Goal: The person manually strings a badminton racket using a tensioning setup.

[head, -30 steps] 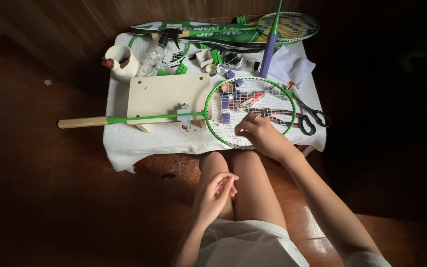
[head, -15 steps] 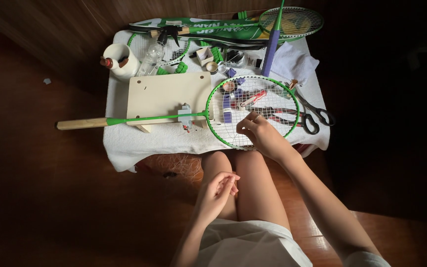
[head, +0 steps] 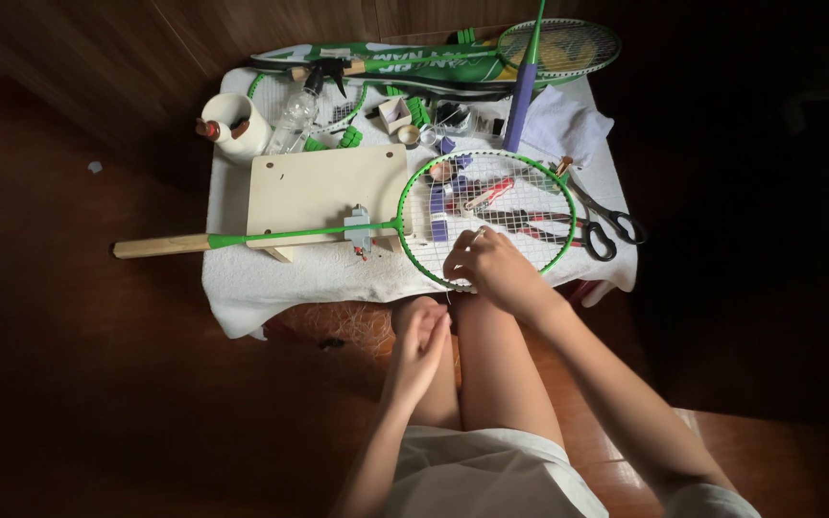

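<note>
Right hand (head: 493, 267) fingers are pinching at the near rim of the green racket (head: 487, 217), apparently gripping a string; the string itself is too thin to confirm. Left hand (head: 421, 341) is resting loosely curled on the knee, holding nothing visible. Racket is lying flat on the white-clothed table (head: 242, 288), long axis left-right, wooden handle (head: 160, 246) pointing left, shaft crossing the wooden board (head: 323, 187). Right hand nearer. Scissors (head: 599, 219) lying just right of the head.

arms: both bare to shoulder, no sleeves visible
left hand (head: 421, 343): no rings, no glove
right hand (head: 487, 270): bare, no watch or band
legs: knees bare
clothing: pale grey-white shorts, soft fabric, hem w/ slight folds
</note>
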